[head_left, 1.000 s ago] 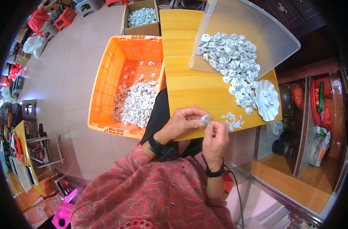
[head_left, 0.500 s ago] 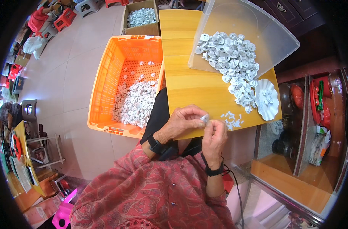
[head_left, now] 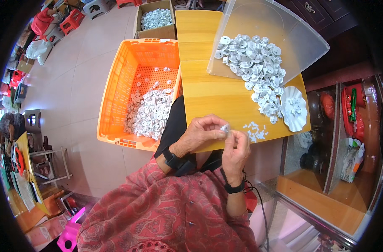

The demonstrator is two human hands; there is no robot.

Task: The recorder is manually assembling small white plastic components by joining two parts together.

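Over the near edge of the yellow wooden table (head_left: 204,94), my left hand (head_left: 202,133) pinches a small round white plastic part (head_left: 225,127) between thumb and fingers. My right hand (head_left: 236,148) meets it from the right, thumb and fingertips closed together against the part; whether a tiny piece sits in them is hidden. Just right of my hands lies a scatter of tiny white plastic pieces (head_left: 255,132). Beyond them a heap of round white plastic parts (head_left: 254,59) spreads from a translucent plastic lid or tray (head_left: 300,46) onto the table.
A white scalloped dish (head_left: 293,119) with small white pieces stands at the table's right edge. Left of the table is an orange basket (head_left: 111,96) holding many white parts. Behind it stands a cardboard box (head_left: 158,33) of similar parts. Shelves (head_left: 332,138) rise at right.
Both hands stay nearly in place. The right fingertips have shifted slightly up and left against the white part, which is tilted a little differently.
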